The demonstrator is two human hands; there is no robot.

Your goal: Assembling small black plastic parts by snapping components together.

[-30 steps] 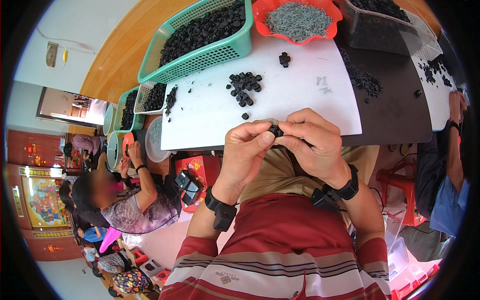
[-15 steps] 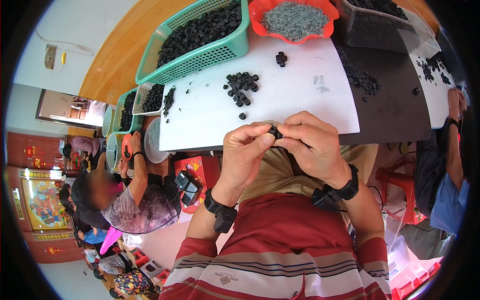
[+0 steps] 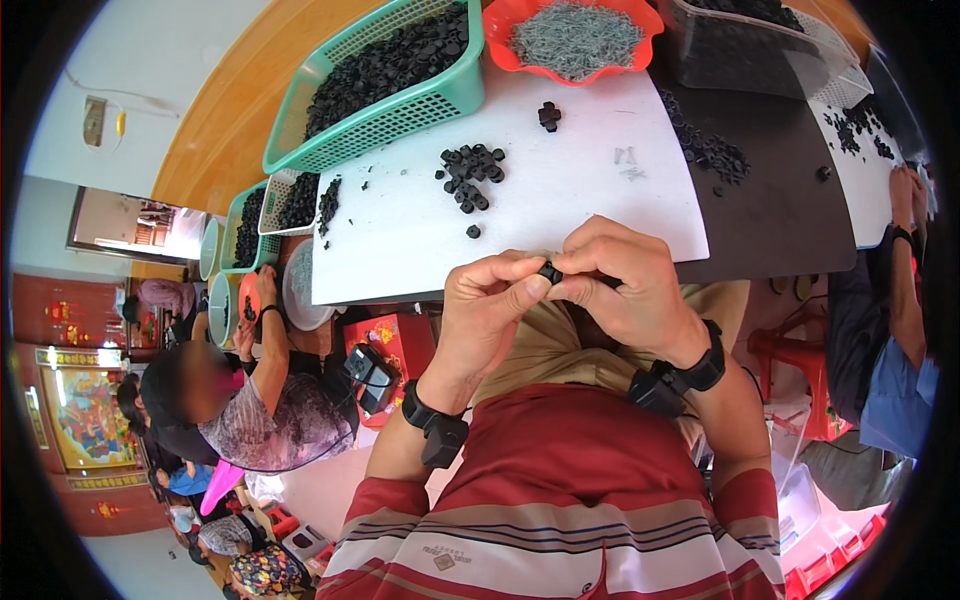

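Note:
Between my two hands, just off the table's near edge, is a small black plastic part [image 3: 549,271]. My left hand [image 3: 492,300] pinches it between thumb and finger, and my right hand [image 3: 620,285] grips its other side with closed fingertips. Whether a screw is in the part cannot be made out, as the fingers cover most of it. Beyond my hands, a loose pile of similar black parts [image 3: 468,176] lies on the white sheet [image 3: 590,190]. One single part [image 3: 473,231] sits nearer, and a small cluster [image 3: 549,116] is farther back.
A green basket [image 3: 400,135] full of black parts and a red scalloped bowl [image 3: 655,25] of screws stand at the back. Several screws [image 3: 627,163] lie on the sheet. More black parts [image 3: 718,155] are on the dark mat. Other people [image 3: 275,400] sit at left and right.
My hands stay together on the black part, with the right hand's fingers slightly shifted. The whole view has moved a little, so the table appears slightly farther left and up.

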